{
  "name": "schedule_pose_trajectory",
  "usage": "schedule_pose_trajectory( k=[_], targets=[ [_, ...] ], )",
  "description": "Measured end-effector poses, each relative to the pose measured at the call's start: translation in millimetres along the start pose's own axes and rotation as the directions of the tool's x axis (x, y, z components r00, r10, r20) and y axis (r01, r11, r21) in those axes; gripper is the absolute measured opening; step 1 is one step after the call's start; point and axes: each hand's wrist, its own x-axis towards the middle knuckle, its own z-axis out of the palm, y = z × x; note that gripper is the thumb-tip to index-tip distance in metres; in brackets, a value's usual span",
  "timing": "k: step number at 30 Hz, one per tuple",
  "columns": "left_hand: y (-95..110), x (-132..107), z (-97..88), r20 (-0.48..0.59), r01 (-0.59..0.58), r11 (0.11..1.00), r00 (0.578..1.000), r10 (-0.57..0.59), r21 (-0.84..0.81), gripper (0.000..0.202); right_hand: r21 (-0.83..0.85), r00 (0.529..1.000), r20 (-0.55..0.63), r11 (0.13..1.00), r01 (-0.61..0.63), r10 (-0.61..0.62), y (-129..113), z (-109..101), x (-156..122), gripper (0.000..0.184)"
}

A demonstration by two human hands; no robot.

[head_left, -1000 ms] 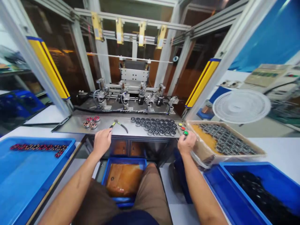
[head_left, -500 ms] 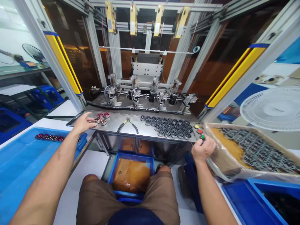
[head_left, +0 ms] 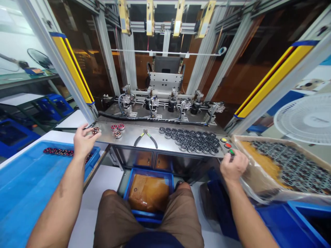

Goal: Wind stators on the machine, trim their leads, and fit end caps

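My left hand (head_left: 82,141) pinches a small red wound coil (head_left: 95,130) just off the left end of the steel shelf (head_left: 155,142), above the corner of a blue tray (head_left: 31,179). Three more red coils (head_left: 117,130) lie on the shelf near it. A row of red coils (head_left: 58,151) lies in the blue tray. My right hand (head_left: 233,165) is curled, with a finger on the green button (head_left: 231,151) at the shelf's right end. A red button (head_left: 227,145) and a yellow button (head_left: 223,140) sit just beyond it.
Pliers (head_left: 146,136) and a spread of several dark ring parts (head_left: 192,140) lie on the shelf. A cardboard box (head_left: 281,165) of dark parts stands at the right, a white fan (head_left: 305,119) behind it. A machine with fixtures (head_left: 165,101) fills the back. A blue bin (head_left: 147,193) sits between my knees.
My left hand went from the pliers to the red coils, picked one up and drew it back left toward the blue tray. My right hand stayed on the green button.
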Motion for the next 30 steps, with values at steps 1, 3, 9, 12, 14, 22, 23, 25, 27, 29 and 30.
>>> schedule_pose_trajectory(
  k=[1,3,9,12,14,22,23,25,27,29,30],
  targets=[
    [2.9,-6.2,-4.2,-0.027,-0.023,0.999,0.999,0.022,-0.049,0.074,0.009,1.0,-0.011,1.0,-0.002,0.002,-9.3,-4.6,4.9,0.032],
    [11.5,-23.2,-7.9,-0.051,-0.069,0.988,0.997,0.062,-0.139,0.074,0.072,1.0,-0.027,0.997,-0.011,0.013,-41.3,-19.0,15.3,0.036],
    [57.0,-119.0,19.3,0.116,-0.138,0.941,0.976,0.182,-0.309,0.072,0.674,0.872,0.474,0.689,-0.267,-0.126,-202.6,-83.1,31.5,0.025],
    [77.2,-170.1,32.1,0.171,-0.327,0.886,0.902,0.396,-0.328,0.086,0.649,0.569,0.76,0.314,-0.693,-0.316,-260.9,-99.0,26.6,0.027],
    [84.5,-191.9,35.6,0.208,-0.416,0.829,0.834,0.512,-0.373,0.097,0.47,0.381,0.846,0.185,-0.863,-0.374,-281.2,-104.6,21.2,0.033],
    [96.8,-215.3,27.6,0.364,-0.219,0.833,0.822,0.439,-0.509,0.105,0.187,0.23,0.783,-0.135,-0.973,-0.577,-272.2,-108.2,8.5,0.028],
    [98.8,-216.2,26.6,0.391,-0.161,0.839,0.828,0.402,-0.52,0.103,0.174,0.233,0.744,-0.154,-0.973,-0.627,-263.7,-104.7,5.7,0.028],
    [101.8,-217.6,26.0,0.436,-0.062,0.84,0.833,0.341,-0.538,0.097,0.163,0.222,0.677,-0.151,-0.975,-0.702,-247.1,-98.1,-2.6,0.028],
    [102.7,-218.7,27.5,0.448,-0.017,0.841,0.84,0.305,-0.541,0.093,0.135,0.166,0.681,-0.101,-0.986,-0.713,-236.8,-96.0,-14.1,0.024],
    [102.0,-220.4,30.6,0.451,-0.008,0.854,0.847,0.283,-0.52,0.092,0.02,0.065,0.726,-0.074,-0.997,-0.685,-237.5,-101.3,-26.6,0.024],
    [101.4,-221.6,32.5,0.449,-0.011,0.862,0.85,0.275,-0.507,0.093,-0.061,0.017,0.737,-0.092,-0.994,-0.676,-241.8,-106.3,-32.2,0.031]
  ],
)
